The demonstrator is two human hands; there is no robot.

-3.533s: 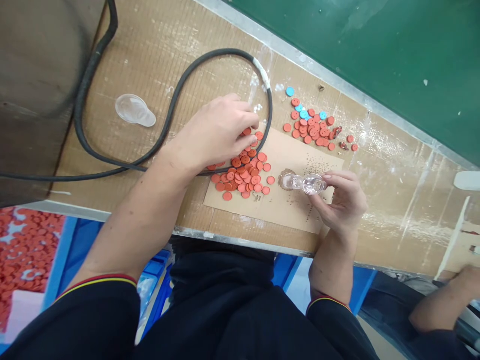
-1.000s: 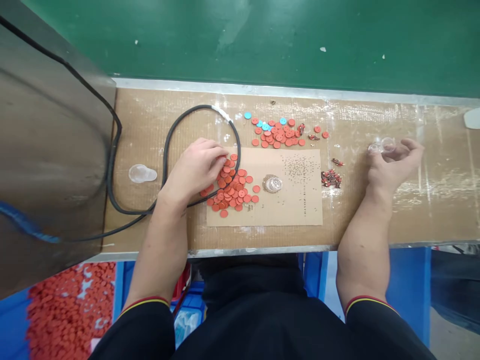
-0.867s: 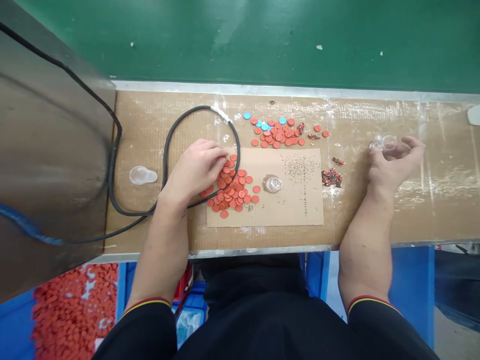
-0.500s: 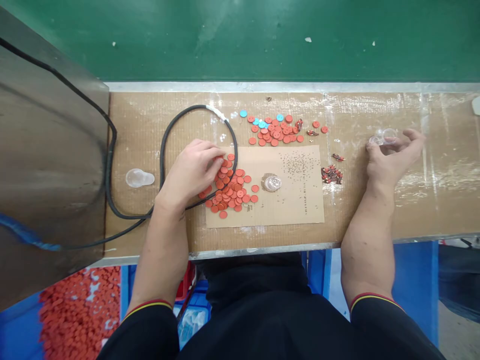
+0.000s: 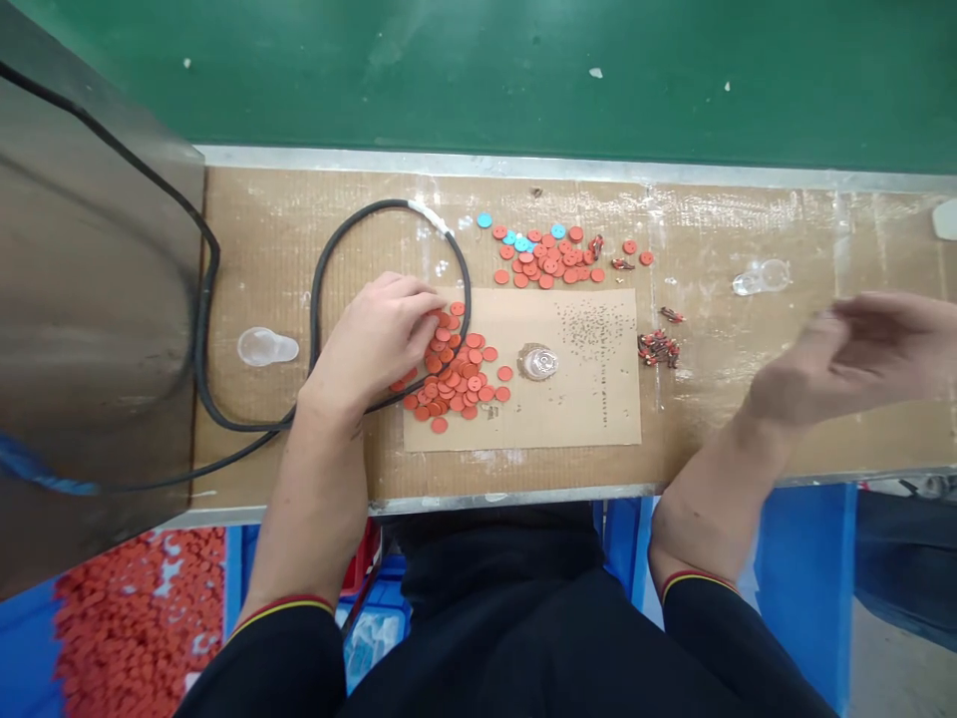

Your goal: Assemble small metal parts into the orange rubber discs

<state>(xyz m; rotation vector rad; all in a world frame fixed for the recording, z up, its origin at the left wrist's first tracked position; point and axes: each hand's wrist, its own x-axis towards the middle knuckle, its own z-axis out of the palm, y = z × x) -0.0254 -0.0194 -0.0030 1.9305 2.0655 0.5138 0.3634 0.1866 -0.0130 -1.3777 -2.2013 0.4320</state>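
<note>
My left hand (image 5: 381,334) rests at the left edge of a pile of red two-hole discs (image 5: 458,377), which look like buttons. Its fingers are curled together, with red at the fingertips; the palm side is hidden. My right hand (image 5: 859,359), blurred by motion, is over the right of the bench, thumb and fingers apart, nothing visible in it. Beyond it lies a clear bulb-shaped plastic piece (image 5: 761,277). A similar clear piece (image 5: 539,362) sits on the cardboard sheet (image 5: 568,419), and a frosted one (image 5: 267,347) lies left of my left hand.
A black cable (image 5: 318,289) loops around my left hand and across the pile. Red and blue discs (image 5: 549,257) lie farther back. Small dark-and-red parts (image 5: 658,349) are heaped right of the sheet, tiny specks (image 5: 590,329) on it. A metal cabinet (image 5: 97,329) stands left.
My right hand has let go of the clear plastic piece, which now lies on the bench, and has moved right and nearer to me. My left hand stays at the pile.
</note>
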